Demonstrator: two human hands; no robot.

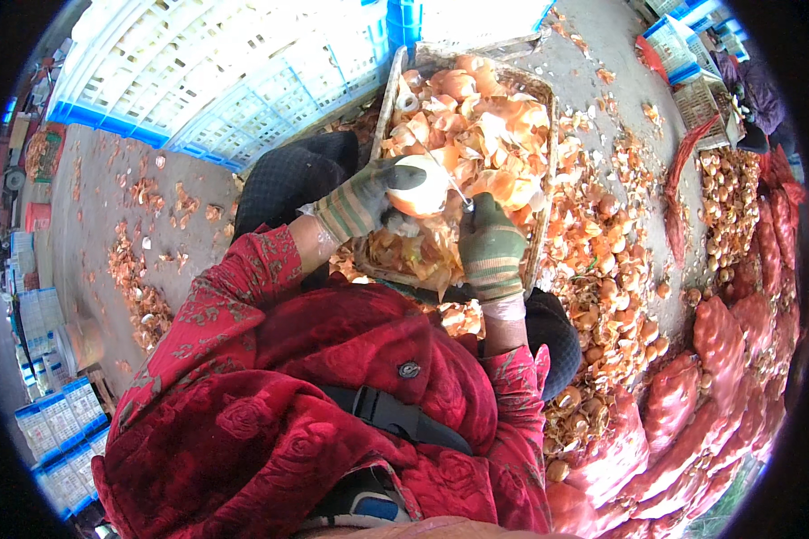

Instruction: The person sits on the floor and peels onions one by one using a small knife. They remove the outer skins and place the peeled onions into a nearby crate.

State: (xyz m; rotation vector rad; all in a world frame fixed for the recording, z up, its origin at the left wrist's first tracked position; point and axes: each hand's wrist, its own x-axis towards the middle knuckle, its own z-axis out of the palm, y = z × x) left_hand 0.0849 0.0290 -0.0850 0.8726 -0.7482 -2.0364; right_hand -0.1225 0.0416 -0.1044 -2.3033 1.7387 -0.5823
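A partly peeled onion (418, 187), pale with some orange skin low on it, is held in my gloved left hand (371, 199), the thumb lying across its top. My gloved right hand (491, 242) grips a small tool with a thin metal rod (443, 170), which slants up and left past the onion's right side; the tool's handle is mostly hidden in the fist. Both hands are over the near part of a worn rectangular crate (549, 135). Loose onion skins (505, 145) fill it, with a whitish ring-shaped piece (406, 102) near its left wall.
White and blue plastic crates (256, 81) stand close beyond my left hand. Onions and skins (607, 269) are heaped on the floor at right, beside full red mesh sacks (718, 337). More skins (138, 290) litter the left floor. Another person (758, 94) is at the far upper right.
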